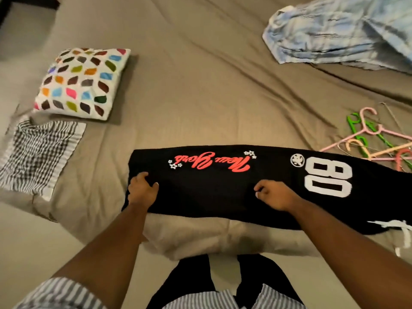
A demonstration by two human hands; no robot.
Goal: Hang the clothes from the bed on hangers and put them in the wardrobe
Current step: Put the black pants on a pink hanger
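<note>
Head view: got black pants (pixel 223 192) laid along the bed's (pixel 200 97) near edge, long axis running left to right, drawstring end off to the right. Gripping the left end with the left hand (pixel 142 189), fingers curled into the cloth. Pinching the middle with the right hand (pixel 275 195), also curled tight on the fabric. Spotted hangers (pixel 367 131) heaped at the right edge, just past the pants' right end. Closer to the right hand, so probably best to reach over with that one. Not on a hanger yet.
</note>
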